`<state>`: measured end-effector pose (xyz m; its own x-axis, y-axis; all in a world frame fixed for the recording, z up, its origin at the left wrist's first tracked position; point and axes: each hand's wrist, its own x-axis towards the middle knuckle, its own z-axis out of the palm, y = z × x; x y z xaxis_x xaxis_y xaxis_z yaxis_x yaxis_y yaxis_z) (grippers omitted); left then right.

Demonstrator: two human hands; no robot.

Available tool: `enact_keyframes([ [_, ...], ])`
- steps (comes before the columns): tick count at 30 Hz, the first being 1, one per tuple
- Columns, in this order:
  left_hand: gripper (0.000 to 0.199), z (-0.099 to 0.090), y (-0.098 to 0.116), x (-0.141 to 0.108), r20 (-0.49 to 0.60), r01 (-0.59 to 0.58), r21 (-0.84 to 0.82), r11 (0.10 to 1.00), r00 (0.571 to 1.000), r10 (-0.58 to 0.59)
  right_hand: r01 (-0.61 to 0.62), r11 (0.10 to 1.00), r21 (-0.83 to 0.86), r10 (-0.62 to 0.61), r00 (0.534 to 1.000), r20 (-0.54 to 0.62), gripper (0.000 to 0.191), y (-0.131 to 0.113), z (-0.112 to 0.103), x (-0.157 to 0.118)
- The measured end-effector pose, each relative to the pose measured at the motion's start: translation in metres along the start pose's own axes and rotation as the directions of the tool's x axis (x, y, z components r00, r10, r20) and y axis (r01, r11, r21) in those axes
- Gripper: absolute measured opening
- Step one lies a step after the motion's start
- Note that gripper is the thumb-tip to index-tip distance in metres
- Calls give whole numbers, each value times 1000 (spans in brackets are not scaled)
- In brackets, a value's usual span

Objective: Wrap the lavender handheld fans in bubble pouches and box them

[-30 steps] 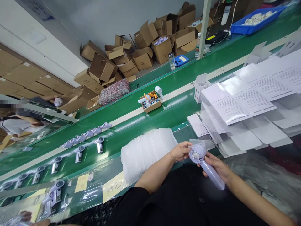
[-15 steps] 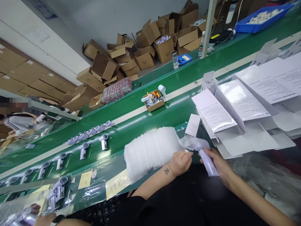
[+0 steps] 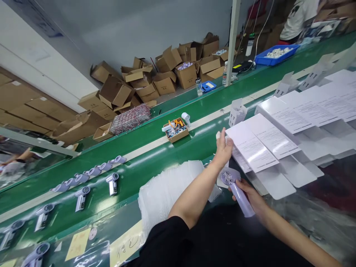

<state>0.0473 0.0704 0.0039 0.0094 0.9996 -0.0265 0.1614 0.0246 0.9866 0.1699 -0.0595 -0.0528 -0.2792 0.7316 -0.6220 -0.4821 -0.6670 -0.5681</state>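
My right hand point(image 3: 251, 194) is wrapped around the handle of a light purple handheld fan point(image 3: 241, 198), its round grille facing up. Up at the left corner of a row of white printed boxes point(image 3: 251, 142), my left hand point(image 3: 224, 148) has its fingers apart and raised, with a white cover on one fingertip. Its thumb side is close to the nearest box; whether it touches is hard to tell. Beneath my left forearm lies a stack of white bubble bags point(image 3: 169, 189). A pale sheet or small box behind the fan's head is partly hidden.
More purple fans point(image 3: 112, 183) stand spaced along the green conveyor point(image 3: 133, 193) at left. A small carton of parts point(image 3: 177, 131) sits beyond, beside a white fan-shaped piece point(image 3: 185, 118). Blue tray point(image 3: 275, 55) and open cartons point(image 3: 164, 83) are at the back. A person point(image 3: 300, 18) is at upper right.
My left hand has left the fan's head and moved up to the white boxes, its fist opening. The right hand still holds the fan, whose grille now shows. The view has shifted right.
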Motion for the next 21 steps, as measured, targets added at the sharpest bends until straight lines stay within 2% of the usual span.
enact_keyframes([
  [2, 68, 24, 2, -1, 4, -42, 12, 999, 999, 42, 16, 1000, -11, -15, 999, 30, 26, -7, -5, 1],
  [5, 71, 47, -4, -3, 25, -10, -5, 1000, 1000, 10, 37, 998, -41, -36, 999, 14, 28, -20, -15, 5],
  [11, 77, 61, -5, 6, 91, 133, -121, 984, 988, -122, 55, 997, -50, -56, 998, -27, 26, -44, -37, 15],
  [14, 82, 57, -2, 7, 84, 140, -150, 979, 988, -129, 56, 998, -28, -57, 998, -40, 26, -47, -42, 18],
  [17, 71, 39, -8, 2, 54, 108, -106, 988, 993, -102, 66, 998, 2, -66, 997, -43, 25, -47, -45, 20],
  [19, 57, 22, -18, -6, 74, 40, 51, 998, 996, -44, 58, 998, 25, -57, 997, -50, 23, -46, -46, 19],
  [21, 51, 6, -32, -18, 196, -60, 248, 967, 981, 11, 54, 998, 39, -52, 997, -56, 23, -45, -45, 18],
])
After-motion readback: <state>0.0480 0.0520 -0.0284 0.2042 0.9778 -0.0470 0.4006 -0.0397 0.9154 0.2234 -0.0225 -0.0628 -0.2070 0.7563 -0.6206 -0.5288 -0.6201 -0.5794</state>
